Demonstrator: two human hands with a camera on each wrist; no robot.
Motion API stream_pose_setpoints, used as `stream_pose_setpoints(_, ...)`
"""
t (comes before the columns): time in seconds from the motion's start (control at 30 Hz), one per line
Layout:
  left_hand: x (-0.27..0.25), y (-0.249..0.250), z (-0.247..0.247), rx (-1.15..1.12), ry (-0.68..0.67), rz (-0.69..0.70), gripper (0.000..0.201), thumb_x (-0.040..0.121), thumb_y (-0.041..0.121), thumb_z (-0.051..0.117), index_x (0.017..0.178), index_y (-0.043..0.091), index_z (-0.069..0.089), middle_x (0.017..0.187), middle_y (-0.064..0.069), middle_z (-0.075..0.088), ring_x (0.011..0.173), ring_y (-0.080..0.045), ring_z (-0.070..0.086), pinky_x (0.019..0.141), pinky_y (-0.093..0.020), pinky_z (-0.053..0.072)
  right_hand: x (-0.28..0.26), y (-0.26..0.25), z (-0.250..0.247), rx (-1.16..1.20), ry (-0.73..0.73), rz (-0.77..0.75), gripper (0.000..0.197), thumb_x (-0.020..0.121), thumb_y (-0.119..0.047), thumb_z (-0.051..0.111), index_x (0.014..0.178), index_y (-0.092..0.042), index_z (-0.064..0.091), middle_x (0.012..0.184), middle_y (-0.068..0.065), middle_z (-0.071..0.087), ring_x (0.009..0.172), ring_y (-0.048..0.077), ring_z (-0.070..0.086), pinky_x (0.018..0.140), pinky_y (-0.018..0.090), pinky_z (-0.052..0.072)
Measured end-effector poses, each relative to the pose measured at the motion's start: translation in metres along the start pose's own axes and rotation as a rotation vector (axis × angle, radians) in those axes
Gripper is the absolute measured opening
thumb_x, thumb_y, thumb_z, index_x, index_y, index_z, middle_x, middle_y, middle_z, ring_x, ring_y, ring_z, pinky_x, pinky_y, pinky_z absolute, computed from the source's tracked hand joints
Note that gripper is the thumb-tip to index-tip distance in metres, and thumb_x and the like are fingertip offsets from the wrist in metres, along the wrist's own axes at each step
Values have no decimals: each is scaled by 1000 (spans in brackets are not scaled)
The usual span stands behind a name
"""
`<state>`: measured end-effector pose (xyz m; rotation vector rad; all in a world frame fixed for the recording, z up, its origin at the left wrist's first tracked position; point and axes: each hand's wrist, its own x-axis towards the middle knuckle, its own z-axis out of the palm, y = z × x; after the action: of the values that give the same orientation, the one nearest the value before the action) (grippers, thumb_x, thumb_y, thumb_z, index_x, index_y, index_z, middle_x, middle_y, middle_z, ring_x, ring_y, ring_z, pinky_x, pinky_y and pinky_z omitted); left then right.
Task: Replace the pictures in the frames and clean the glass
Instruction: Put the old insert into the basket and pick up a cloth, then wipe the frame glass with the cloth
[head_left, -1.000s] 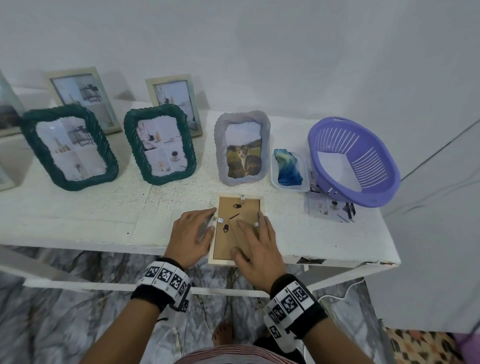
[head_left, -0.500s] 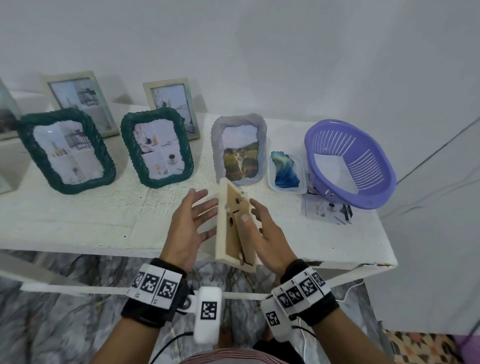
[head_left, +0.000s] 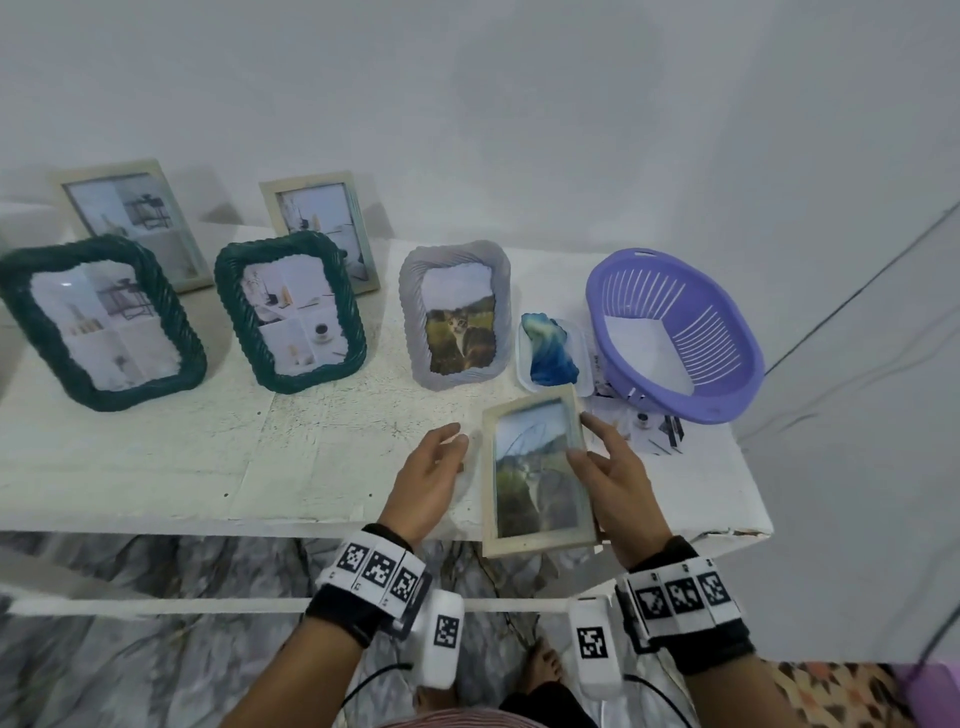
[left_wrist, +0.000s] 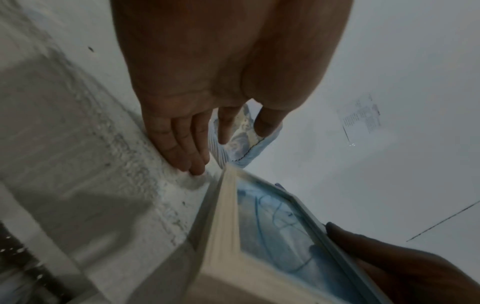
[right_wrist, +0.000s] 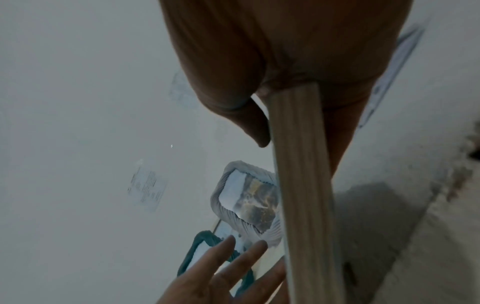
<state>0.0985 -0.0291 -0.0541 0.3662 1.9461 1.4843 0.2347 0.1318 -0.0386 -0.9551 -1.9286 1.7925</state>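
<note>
A small cream wooden picture frame (head_left: 537, 478) hangs over the table's front edge, glass side up, with a landscape picture under the glass. My right hand (head_left: 597, 452) grips its right edge, thumb on the front and fingers behind. In the right wrist view the frame's edge (right_wrist: 301, 185) runs down from the palm. My left hand (head_left: 431, 467) is open just left of the frame, fingers straight and apart from it. The left wrist view shows the frame (left_wrist: 272, 236) below the left hand's fingers (left_wrist: 187, 148).
On the white table (head_left: 208, 499) stand a grey frame with a cat picture (head_left: 457, 317), two green woven frames (head_left: 104, 322) (head_left: 291, 312) and two cream frames (head_left: 130, 218) (head_left: 322, 228) behind. At the right are a blue cloth (head_left: 548, 348), a purple basket (head_left: 675, 332) and a loose picture (head_left: 644, 426).
The frame lay back side up on the table under both hands. It was lifted, stood on edge and turned glass side up. The left hand came off it.
</note>
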Motion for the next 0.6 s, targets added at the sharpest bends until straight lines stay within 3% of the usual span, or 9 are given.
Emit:
stream_pose_setpoints(0.07, -1, 2, 1, -79, -25, -19, 38, 102, 40, 45, 139, 33, 43, 134, 3, 56, 118, -13, 57, 107, -39, 43, -5, 0, 2, 124, -14, 22, 42, 98, -7, 50, 137, -21, 45, 96, 13, 74, 87, 26, 71, 68, 34, 56)
stream_pose_setpoints(0.1, -2, 4, 1, -116, -34, -27, 44, 101, 41, 45, 144, 34, 39, 138, 7, 50, 124, -13, 52, 111, -39, 39, -7, 0, 4, 195, -32, 50, 42, 98, -6, 49, 137, -20, 46, 99, 14, 73, 90, 27, 70, 68, 33, 56)
stream_pose_setpoints(0.17, -4, 7, 0, -165, -21, -5, 52, 101, 43, 44, 150, 35, 31, 145, 15, 39, 134, -8, 40, 117, -38, 31, -10, -1, 13, 341, -84, 111, 41, 98, -6, 48, 137, -20, 47, 107, 18, 71, 98, 34, 68, 75, 40, 57)
stream_pose_setpoints(0.27, -5, 11, -4, -235, 78, 90, 46, 104, 32, 42, 149, 32, 33, 149, 15, 41, 134, -2, 39, 118, -32, 29, -10, -9, 25, 410, -162, 147, 38, 99, -7, 47, 133, -23, 49, 112, 17, 69, 100, 35, 66, 79, 44, 57)
stream_pose_setpoints(0.4, -6, 12, -18, -209, 190, 175, 46, 105, 28, 39, 150, 33, 32, 154, 10, 37, 140, -7, 36, 119, -38, 29, 10, -24, 32, -65, -142, 22, 30, 100, -26, 48, 130, -25, 51, 98, 4, 71, 84, 19, 70, 67, 38, 58)
stream_pose_setpoints(0.47, -6, 11, -26, -171, 219, 209, 47, 105, 29, 39, 150, 33, 31, 157, 10, 33, 143, -6, 31, 120, -36, 26, 37, -28, 31, -416, -39, -135, 37, 99, -30, 49, 134, -19, 48, 103, 1, 65, 87, 19, 64, 75, 38, 55)
stream_pose_setpoints(0.53, -7, 11, -33, -150, 232, 234, 46, 105, 26, 39, 150, 31, 31, 156, 11, 33, 142, -2, 31, 120, -31, 25, 68, -33, 31, -688, 45, -274, 39, 97, -26, 50, 134, -14, 47, 115, 8, 59, 101, 25, 58, 86, 37, 47)
stream_pose_setpoints(0.6, -7, 11, -40, -133, 239, 263, 45, 105, 24, 39, 149, 30, 33, 153, 13, 36, 134, 10, 37, 115, -19, 29, 99, -40, 33, -846, 83, -349, 40, 96, -21, 50, 134, -11, 46, 126, 15, 52, 111, 34, 50, 92, 39, 40)
